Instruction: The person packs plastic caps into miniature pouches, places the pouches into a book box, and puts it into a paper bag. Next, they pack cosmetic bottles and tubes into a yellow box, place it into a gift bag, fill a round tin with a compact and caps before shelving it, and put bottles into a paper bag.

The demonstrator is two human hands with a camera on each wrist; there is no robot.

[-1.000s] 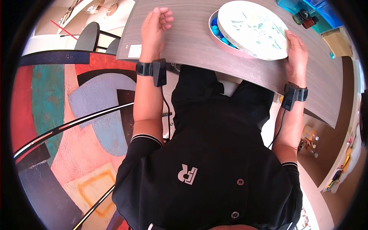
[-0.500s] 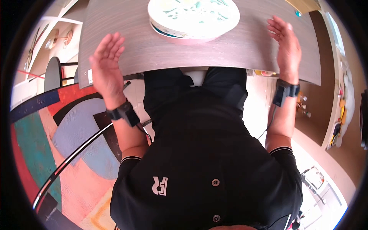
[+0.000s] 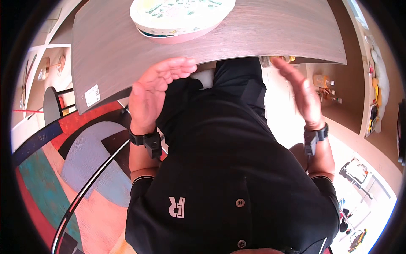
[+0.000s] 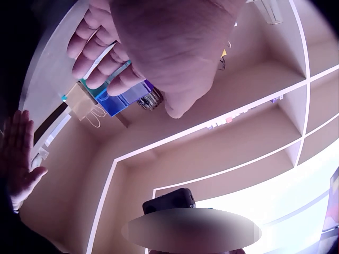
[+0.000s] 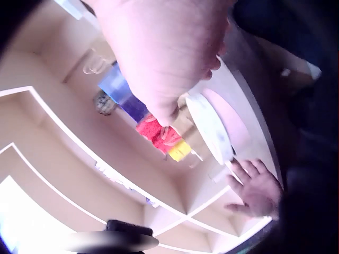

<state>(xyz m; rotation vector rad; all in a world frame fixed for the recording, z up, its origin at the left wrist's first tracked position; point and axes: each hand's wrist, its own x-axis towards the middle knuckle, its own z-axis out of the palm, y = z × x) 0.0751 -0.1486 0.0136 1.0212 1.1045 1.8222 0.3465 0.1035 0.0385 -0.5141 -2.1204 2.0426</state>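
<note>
My left hand [image 3: 154,93] is raised in front of the table's near edge, fingers extended and holding nothing. Across from it, the right hand [image 3: 302,95] hovers off the near edge with fingers straight, also holding nothing. Beyond both hands, a round box [image 3: 177,39] with a pink base stands on the table. Its white lid [image 3: 182,15], printed with green leaves, sits on top, with a dark gap showing under the lid's left side. The right wrist view catches the same lid [image 5: 207,127] beyond the hand.
The wood-grain table [image 3: 270,38] has a white label [image 3: 92,95] on its near left corner. Bottles [image 3: 325,82] stand low at the right. A dark round-backed chair [image 3: 52,106] is at the left. Blue bins [image 4: 122,100] and a paper bag [image 4: 81,100] show in the left wrist view.
The right hand has let go of the lid and both hands have drawn back toward the body. The lid now covers more of the box. The head view has shifted.
</note>
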